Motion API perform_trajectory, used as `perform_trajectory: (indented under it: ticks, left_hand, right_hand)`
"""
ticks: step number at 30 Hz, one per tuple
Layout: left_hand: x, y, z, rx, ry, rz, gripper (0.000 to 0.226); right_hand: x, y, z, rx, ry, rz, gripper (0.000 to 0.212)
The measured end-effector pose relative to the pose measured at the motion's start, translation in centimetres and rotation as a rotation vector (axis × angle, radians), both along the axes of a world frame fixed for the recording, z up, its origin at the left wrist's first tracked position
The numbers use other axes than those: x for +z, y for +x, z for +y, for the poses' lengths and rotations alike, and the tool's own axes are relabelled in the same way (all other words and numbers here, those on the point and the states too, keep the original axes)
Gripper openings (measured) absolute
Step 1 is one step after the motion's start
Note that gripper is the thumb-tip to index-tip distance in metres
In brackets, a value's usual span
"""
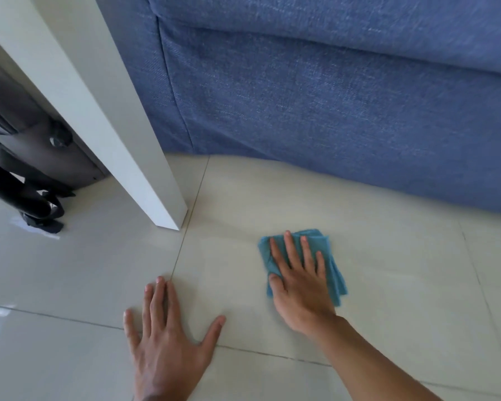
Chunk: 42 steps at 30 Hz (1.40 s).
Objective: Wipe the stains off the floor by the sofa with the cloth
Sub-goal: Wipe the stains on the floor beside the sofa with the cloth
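A folded teal cloth [334, 267] lies flat on the pale tiled floor [402, 270], a short way in front of the blue sofa [315, 96]. My right hand [298, 282] presses down on the cloth with fingers spread, the thumb hooked over its left edge. My left hand [168, 340] rests palm-down on the bare tile to the left, fingers apart, holding nothing. I cannot make out any stain on the tiles around the cloth.
A white table leg [145, 157] stands on the floor left of the sofa's corner. Behind it a grey bag [41, 140] with black straps [38, 204] sits on the tiles. Grout lines cross the floor near both hands.
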<state>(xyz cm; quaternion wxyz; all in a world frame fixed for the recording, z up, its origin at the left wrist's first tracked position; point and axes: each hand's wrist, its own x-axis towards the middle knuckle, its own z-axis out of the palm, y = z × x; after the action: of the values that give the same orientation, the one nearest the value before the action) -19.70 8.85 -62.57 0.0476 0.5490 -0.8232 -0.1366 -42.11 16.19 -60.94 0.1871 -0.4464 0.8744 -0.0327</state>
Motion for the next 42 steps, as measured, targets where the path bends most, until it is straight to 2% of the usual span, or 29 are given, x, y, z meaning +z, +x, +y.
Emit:
perform_trajectory:
  ticks: [2, 4, 7, 9, 13, 18, 23, 28, 31, 35, 38, 42]
  left_hand:
    - [0.0, -0.1, -0.3, 0.011, -0.029, 0.016, 0.115]
    - [0.0, -0.3, -0.6, 0.000, -0.025, -0.003, 0.114]
    - [-0.1, 0.0, -0.6, -0.012, -0.026, -0.027, 0.113]
    - [-0.1, 0.2, -0.5, -0.022, -0.033, -0.023, 0.113]
    - [-0.2, 0.3, -0.4, -0.017, -0.024, -0.031, 0.112]
    - [0.0, 0.2, -0.4, -0.014, -0.005, -0.044, 0.113]
    - [0.3, 0.1, -0.3, -0.025, 0.007, -0.046, 0.114]
    - [0.5, -0.3, -0.4, -0.021, 0.037, -0.055, 0.117]
    - [0.4, 0.0, -0.4, -0.017, 0.038, -0.039, 0.119]
    - [0.5, 0.2, -0.4, -0.014, 0.027, -0.001, 0.120]
    - [0.4, 0.4, -0.5, -0.007, 0.032, 0.036, 0.118]
    - [0.4, 0.6, -0.5, -0.010, 0.031, 0.043, 0.114]
  right_hand:
    - [-0.1, 0.0, -4.0, 0.220, -0.073, 0.004, 0.066]
    - [0.0, -1.7, -7.4, 0.276, -0.087, 0.002, 0.061]
    - [-0.2, -5.3, -9.7, 0.167, -0.060, 0.028, 0.059]
    - [-0.4, -7.3, -8.6, 0.021, -0.048, 0.040, 0.059]
    - [-0.8, -9.2, -1.6, -0.225, -0.016, 0.076, 0.059]
    - [0.0, -5.3, 5.8, -0.359, 0.082, 0.037, 0.066]
    - [0.2, -0.5, 7.6, -0.209, 0.126, 0.023, 0.072]
    - [0.1, -2.5, 0.7, -0.195, 0.107, 0.073, 0.061]
    - [0.0, -1.9, -5.4, 0.003, 0.049, 0.023, 0.069]
    - [0.2, -0.1, -11.5, 0.256, -0.018, -0.061, 0.059]
    - [0.2, 2.5, -11.6, 0.409, -0.067, -0.097, 0.061]
    - [0.4, 4.5, -9.1, 0.498, -0.084, -0.209, 0.061]
